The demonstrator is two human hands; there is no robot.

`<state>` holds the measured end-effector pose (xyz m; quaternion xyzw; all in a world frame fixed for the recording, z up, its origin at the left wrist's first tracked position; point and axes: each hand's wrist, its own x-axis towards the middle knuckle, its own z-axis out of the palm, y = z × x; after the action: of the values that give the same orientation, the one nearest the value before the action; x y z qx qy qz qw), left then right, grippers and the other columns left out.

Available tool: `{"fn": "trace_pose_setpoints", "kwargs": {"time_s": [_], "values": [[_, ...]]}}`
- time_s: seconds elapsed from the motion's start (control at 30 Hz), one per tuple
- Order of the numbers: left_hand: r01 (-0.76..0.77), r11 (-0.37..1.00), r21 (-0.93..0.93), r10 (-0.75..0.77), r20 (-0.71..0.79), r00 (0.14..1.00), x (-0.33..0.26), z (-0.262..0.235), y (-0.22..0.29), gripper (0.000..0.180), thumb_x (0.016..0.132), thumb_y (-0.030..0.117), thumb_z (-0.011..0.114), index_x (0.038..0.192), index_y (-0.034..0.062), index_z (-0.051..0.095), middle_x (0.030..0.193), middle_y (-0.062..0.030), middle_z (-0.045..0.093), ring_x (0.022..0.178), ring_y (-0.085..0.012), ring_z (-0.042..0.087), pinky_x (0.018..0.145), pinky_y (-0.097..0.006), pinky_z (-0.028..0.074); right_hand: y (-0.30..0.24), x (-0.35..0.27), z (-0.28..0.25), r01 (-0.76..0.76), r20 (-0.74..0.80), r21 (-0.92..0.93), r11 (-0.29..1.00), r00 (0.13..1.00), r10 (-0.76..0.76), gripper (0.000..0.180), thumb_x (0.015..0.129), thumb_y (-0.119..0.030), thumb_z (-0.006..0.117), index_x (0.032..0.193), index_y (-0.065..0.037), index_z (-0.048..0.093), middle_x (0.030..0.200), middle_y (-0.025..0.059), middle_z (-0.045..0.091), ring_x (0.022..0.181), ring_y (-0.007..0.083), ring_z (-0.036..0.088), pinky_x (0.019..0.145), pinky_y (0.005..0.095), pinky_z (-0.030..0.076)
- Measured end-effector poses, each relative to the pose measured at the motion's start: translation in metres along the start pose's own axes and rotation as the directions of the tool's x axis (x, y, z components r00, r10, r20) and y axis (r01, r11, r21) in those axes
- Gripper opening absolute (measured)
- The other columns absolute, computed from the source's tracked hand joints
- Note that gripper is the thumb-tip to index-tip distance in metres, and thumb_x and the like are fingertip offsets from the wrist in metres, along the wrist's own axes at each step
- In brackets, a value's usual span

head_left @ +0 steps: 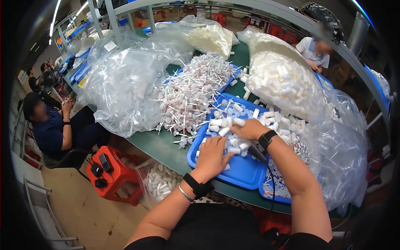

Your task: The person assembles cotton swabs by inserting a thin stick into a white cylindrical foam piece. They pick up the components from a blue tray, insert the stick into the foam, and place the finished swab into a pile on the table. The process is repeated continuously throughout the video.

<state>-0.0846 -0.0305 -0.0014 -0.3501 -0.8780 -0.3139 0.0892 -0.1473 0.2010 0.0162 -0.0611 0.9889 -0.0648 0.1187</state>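
My left hand [211,157] lies palm down at the left side of a blue tray [243,180], thumb apart from the fingers, its fingertips touching loose white cylinders. Just right of it, my right hand [251,130] curls its fingers among short white plastic cylinders [238,121]; it seems to grip some, though the fingertips are partly hidden. More white cylinders [273,121] and small translucent round-headed parts [230,110] spread over the far half of the tray. Below my right wrist sits a dark handheld tool or device [257,152] with a black cable.
A heap of thin-stemmed white parts [191,89] rises beyond the left side. Clear bags [125,89] and an open bag of white cylinders [283,79] flank it. A red stool [112,173] and a seated person [54,125] are left; another person [314,50] is far right.
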Motion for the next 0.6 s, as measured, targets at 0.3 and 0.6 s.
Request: {"fn": "trace_pose_setpoints", "kwargs": {"time_s": [0.3, 0.6], "values": [[-0.055, 0.927, -0.371, 0.087, 0.072, 0.994, -0.005, -0.009, 0.002, 0.029, 0.093, 0.029, 0.068, 0.112, 0.0073, 0.064, 0.110, -0.0105, 0.063, 0.093, -0.0312, 0.064, 0.077, -0.041, 0.052, -0.021, -0.072, -0.017, 0.220, -0.003, 0.185, 0.958, 0.975, -0.223, 0.033, 0.102, -0.035, 0.048, 0.109, -0.004, 0.058, 0.090, 0.0240, 0.068, 0.085, 0.0446, 0.065, 0.076, 0.0543, 0.050], [-0.134, 0.911, -0.389, 0.211, 0.160, 0.964, -0.007, -0.017, 0.001, 0.022, 0.095, 0.028, 0.066, 0.099, 0.0078, 0.072, 0.089, -0.0084, 0.069, 0.084, -0.0305, 0.066, 0.073, -0.041, 0.053, -0.025, -0.033, -0.085, 0.362, -0.155, 0.130, 0.923, 0.927, -0.342, 0.038, 0.092, -0.034, 0.067, 0.120, -0.009, 0.065, 0.103, 0.0155, 0.070, 0.095, 0.0349, 0.067, 0.084, 0.0443, 0.052]]}}
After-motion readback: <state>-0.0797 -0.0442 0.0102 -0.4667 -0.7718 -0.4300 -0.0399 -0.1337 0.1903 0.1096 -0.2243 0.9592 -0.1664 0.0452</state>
